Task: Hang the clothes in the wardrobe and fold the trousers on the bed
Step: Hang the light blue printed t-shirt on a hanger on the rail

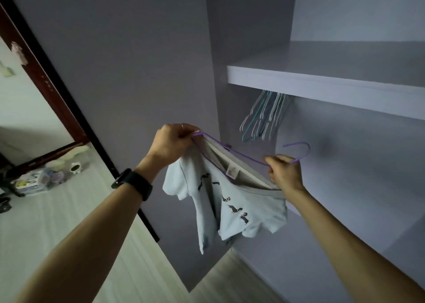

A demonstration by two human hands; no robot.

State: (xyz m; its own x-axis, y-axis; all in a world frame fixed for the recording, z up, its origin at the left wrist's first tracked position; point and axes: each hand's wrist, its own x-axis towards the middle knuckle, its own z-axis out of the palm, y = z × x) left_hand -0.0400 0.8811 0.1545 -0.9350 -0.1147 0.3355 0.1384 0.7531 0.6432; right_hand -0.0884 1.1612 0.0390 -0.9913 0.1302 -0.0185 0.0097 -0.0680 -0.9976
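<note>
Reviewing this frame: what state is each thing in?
Purple hanger: held in the air, hook free.
T-shirt: hangs from the hanger, collar stretched open.
Left grip: pinches hanger end and collar.
Right grip: holds hanger below its hook.
Spare hangers: hanging empty under the shelf.
Wardrobe: open.

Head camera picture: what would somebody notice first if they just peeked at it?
First, the pale blue T-shirt dangling in the middle, with a purple hanger poked into its neck. The left grip pinches one end of the hanger and the right grip holds it near the hook. Behind them, a bunch of empty hangers hangs under the white shelf.
</note>
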